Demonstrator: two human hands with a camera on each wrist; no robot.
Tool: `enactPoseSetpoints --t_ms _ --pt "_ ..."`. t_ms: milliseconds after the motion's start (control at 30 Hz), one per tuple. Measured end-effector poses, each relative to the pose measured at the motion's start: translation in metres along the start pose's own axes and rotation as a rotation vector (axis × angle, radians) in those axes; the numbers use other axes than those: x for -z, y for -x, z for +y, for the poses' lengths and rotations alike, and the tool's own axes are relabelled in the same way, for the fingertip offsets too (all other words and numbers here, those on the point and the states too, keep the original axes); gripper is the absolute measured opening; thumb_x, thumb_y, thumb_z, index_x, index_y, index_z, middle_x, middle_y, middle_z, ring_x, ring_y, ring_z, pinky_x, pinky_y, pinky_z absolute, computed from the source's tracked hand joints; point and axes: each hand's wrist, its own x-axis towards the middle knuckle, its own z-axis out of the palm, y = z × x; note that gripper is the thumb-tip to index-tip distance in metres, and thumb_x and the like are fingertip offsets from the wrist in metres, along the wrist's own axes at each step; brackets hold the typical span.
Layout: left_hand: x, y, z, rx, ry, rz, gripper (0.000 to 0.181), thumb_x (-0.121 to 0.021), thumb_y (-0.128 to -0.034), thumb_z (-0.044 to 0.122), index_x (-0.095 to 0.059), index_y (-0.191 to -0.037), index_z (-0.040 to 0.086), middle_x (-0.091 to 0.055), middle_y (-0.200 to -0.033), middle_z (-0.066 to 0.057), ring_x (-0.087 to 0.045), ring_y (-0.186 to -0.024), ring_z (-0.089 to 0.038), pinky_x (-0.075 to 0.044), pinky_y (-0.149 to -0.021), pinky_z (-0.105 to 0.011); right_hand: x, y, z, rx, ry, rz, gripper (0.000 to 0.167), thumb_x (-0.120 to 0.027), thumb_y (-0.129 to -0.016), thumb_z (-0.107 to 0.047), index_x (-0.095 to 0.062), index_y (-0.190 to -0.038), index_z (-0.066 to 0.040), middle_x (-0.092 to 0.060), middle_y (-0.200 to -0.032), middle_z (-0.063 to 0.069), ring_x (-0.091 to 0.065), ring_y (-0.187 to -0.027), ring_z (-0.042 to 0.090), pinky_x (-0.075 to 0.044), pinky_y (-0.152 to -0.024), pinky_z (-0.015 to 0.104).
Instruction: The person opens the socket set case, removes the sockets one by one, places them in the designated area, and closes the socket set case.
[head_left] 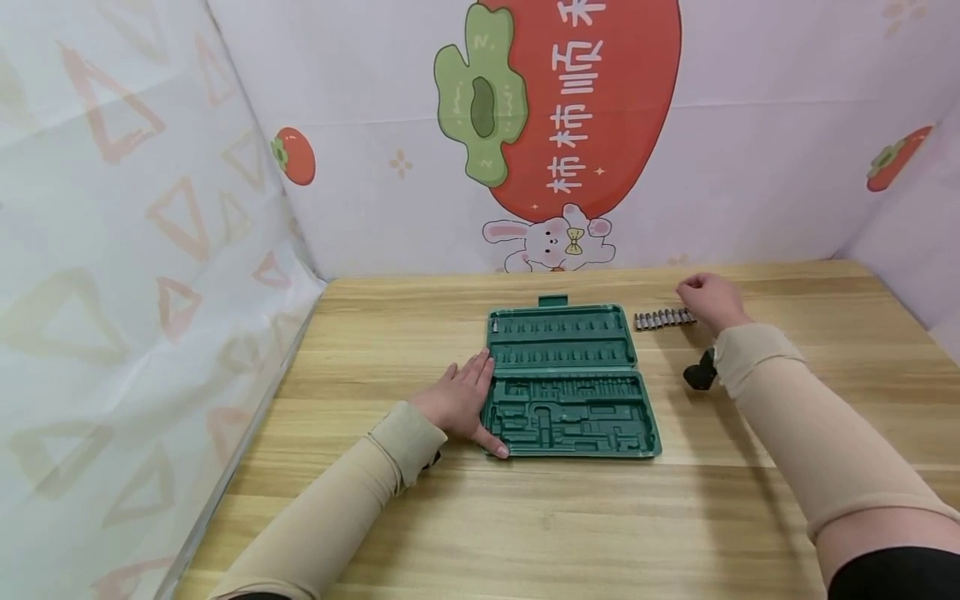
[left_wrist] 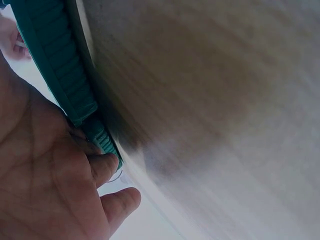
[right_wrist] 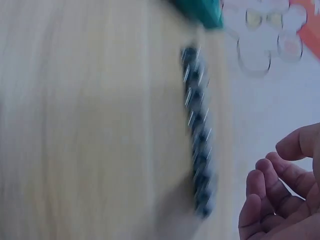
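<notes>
A green plastic tool case (head_left: 561, 368) lies spread flat on the table, its moulded slots facing up. In its upper left corner sits one small metal socket (head_left: 495, 326). My left hand (head_left: 459, 403) rests along the case's left edge with fingers extended and the thumb at the near corner; the left wrist view shows its palm beside the green side wall (left_wrist: 60, 65). To the right of the case, a row of small metal sockets (head_left: 664, 318) lies on the wood. Just past its right end hovers my right hand (head_left: 712, 302), fingers loosely bent, nothing visible between them.
Bare wooden table (head_left: 600, 525) surrounds the case. A printed cloth (head_left: 375, 200) hangs behind the table, and another (head_left: 112, 292) drapes down on the left. A dark wrist-worn device (head_left: 701, 372) hangs under the right wrist.
</notes>
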Motion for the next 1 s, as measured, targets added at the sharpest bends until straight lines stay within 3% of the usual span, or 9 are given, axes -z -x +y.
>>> enactPoseSetpoints --t_ms 133,267,400,567,800,1000 --pt "0.0 0.0 -0.001 0.002 0.004 0.005 0.144 -0.071 -0.0701 0.085 0.001 -0.166 0.004 0.006 -0.173 -0.012 0.004 -0.158 -0.025 -0.007 -0.125 -0.048 -0.021 -0.002 -0.043 0.076 -0.061 -0.057 0.053 -0.039 -0.11 -0.024 -0.041 -0.148 0.012 -0.045 -0.144 0.036 -0.048 -0.126 0.047 -0.044 -0.103 0.059" --pt "0.0 0.002 -0.001 0.003 0.012 0.007 0.144 -0.072 -0.0702 0.084 0.001 -0.166 0.005 0.006 -0.173 -0.012 0.005 -0.158 -0.025 -0.007 -0.125 -0.048 -0.053 0.001 -0.086 0.136 -0.121 -0.177 0.048 -0.042 -0.11 -0.021 -0.045 -0.147 0.01 -0.049 -0.143 0.032 -0.048 -0.13 0.044 -0.041 -0.109 0.057" --pt "0.0 0.002 -0.001 0.001 0.019 0.01 0.143 -0.072 -0.0703 0.084 0.0 -0.166 0.005 0.007 -0.173 -0.011 0.005 -0.158 -0.025 -0.006 -0.125 -0.048 -0.088 0.001 -0.114 0.115 -0.27 -0.32 0.048 -0.042 -0.112 -0.023 -0.046 -0.148 0.008 -0.051 -0.145 0.028 -0.049 -0.133 0.04 -0.04 -0.112 0.052" --pt "0.0 0.001 -0.002 0.001 0.016 0.01 0.144 -0.071 -0.0704 0.085 0.0 -0.166 0.004 0.006 -0.173 -0.012 0.004 -0.158 -0.025 -0.007 -0.125 -0.048 -0.125 0.0 -0.133 0.071 -0.39 -0.434 0.051 -0.04 -0.113 -0.028 -0.044 -0.151 0.007 -0.052 -0.148 0.024 -0.051 -0.134 0.037 -0.043 -0.11 0.048" --pt "0.0 0.002 -0.001 0.003 0.005 0.011 0.143 -0.071 -0.0712 0.085 -0.001 -0.166 0.004 0.005 -0.173 -0.012 0.003 -0.158 -0.024 -0.008 -0.125 -0.048 -0.16 0.0 -0.149 0.043 -0.385 -0.464 0.05 -0.042 -0.113 -0.026 -0.046 -0.152 0.004 -0.052 -0.15 0.021 -0.055 -0.131 0.033 -0.047 -0.105 0.043" --pt "0.002 0.003 0.001 0.004 -0.002 0.001 0.141 -0.071 -0.0721 0.084 -0.001 -0.166 0.005 0.006 -0.173 -0.011 0.003 -0.158 -0.024 -0.005 -0.125 -0.048 -0.175 -0.003 -0.154 0.016 -0.389 -0.484 0.05 -0.042 -0.112 -0.024 -0.043 -0.153 0.005 -0.047 -0.153 0.022 -0.056 -0.13 0.033 -0.051 -0.101 0.039"
